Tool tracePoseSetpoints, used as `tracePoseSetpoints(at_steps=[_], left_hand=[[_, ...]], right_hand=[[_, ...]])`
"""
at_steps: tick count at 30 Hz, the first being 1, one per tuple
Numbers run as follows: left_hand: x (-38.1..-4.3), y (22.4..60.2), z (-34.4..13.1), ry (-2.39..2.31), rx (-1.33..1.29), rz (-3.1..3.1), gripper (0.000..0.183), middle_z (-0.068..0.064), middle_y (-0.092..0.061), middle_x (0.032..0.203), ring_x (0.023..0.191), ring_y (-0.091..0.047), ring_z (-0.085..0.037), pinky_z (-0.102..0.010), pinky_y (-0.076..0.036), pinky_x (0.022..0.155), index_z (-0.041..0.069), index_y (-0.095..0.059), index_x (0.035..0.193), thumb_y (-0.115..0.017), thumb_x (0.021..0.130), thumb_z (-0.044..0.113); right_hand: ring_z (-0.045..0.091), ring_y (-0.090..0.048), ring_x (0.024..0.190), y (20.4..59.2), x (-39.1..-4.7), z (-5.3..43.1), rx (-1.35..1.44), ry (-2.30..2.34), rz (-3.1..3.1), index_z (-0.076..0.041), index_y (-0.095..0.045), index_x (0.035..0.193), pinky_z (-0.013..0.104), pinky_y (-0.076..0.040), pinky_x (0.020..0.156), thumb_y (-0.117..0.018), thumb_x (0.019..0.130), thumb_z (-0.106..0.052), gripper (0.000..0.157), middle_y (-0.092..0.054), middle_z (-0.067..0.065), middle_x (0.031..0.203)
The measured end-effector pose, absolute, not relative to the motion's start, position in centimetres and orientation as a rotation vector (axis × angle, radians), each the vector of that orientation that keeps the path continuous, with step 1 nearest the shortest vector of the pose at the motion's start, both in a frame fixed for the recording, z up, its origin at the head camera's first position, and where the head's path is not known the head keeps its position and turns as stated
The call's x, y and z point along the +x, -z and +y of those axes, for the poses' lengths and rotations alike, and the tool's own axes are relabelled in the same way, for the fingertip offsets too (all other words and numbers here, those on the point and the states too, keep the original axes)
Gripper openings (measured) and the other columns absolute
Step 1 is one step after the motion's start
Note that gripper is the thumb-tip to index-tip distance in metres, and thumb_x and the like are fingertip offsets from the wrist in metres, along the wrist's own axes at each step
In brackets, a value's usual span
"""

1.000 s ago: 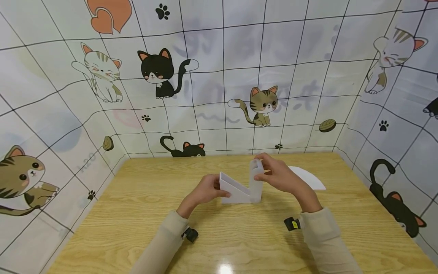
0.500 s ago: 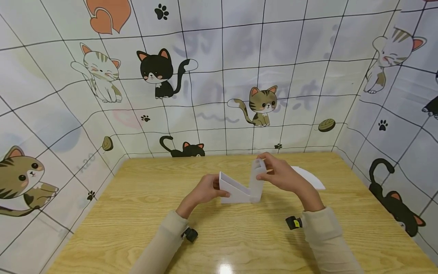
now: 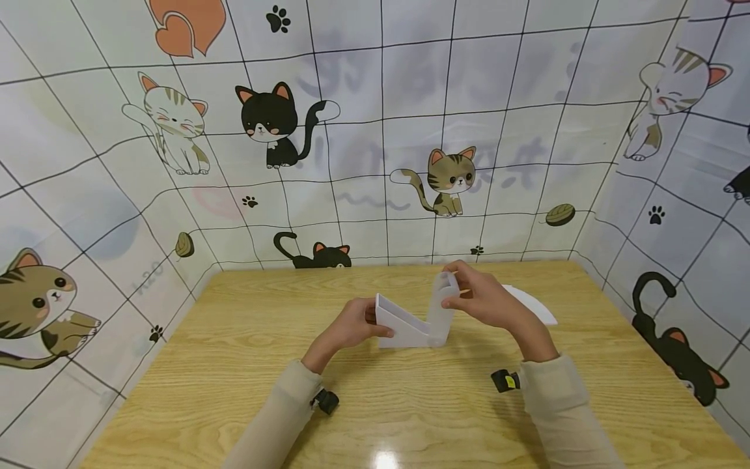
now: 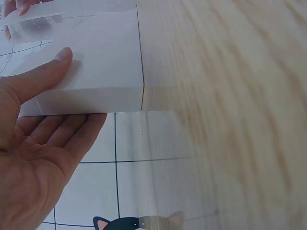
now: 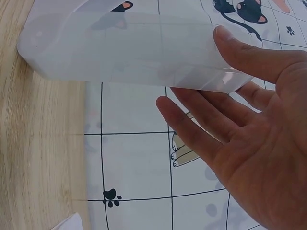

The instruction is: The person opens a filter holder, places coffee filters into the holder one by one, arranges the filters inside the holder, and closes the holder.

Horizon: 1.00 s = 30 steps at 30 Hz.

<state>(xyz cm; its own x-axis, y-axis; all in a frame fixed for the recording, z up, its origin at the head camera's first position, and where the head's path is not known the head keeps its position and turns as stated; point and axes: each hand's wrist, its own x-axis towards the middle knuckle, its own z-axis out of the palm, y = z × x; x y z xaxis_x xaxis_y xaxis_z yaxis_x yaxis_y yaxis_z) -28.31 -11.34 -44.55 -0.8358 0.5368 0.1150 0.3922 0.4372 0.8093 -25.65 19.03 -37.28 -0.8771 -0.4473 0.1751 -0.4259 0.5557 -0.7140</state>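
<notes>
Between your hands, on the tabletop [image 3: 263, 312], stands a white box [image 3: 401, 329] joined at its low end to a frosted cover [image 3: 438, 316]. Your left hand [image 3: 351, 324] grips the box's tall end, thumb on the near face, fingers behind; its upper edge slopes down toward your right hand [image 3: 483, 296]. That hand pinches the cover's top between thumb and fingers, leaning it slightly rightward off upright. The cover is hollow, milky and round-cornered, with the wall [image 3: 357, 215] faintly showing through. A white curved-edged piece [image 3: 534, 305] lies behind your right wrist.
</notes>
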Motion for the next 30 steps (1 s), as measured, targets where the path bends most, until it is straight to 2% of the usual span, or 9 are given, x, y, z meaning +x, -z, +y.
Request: tracePoseSetpoints(at_steps=[30], left_hand=[[-28.27,44.56,-11.34,-1.370,0.828,2.516,0.035,-0.013,-0.077,0.112,0.094,-0.075,-0.020,-0.031,-0.061,0.080,0.004,-0.071,0.120,-0.083,0.088,0.010]], right_hand=[[0.037,-0.067,0.119,37.24,-25.71,19.86,-0.764,1.279,2.740,-0.004,-0.047,0.139,0.052,-0.057,0.099,-0.074,0.097,-0.015,0.050,-0.066,0.022,0.130]])
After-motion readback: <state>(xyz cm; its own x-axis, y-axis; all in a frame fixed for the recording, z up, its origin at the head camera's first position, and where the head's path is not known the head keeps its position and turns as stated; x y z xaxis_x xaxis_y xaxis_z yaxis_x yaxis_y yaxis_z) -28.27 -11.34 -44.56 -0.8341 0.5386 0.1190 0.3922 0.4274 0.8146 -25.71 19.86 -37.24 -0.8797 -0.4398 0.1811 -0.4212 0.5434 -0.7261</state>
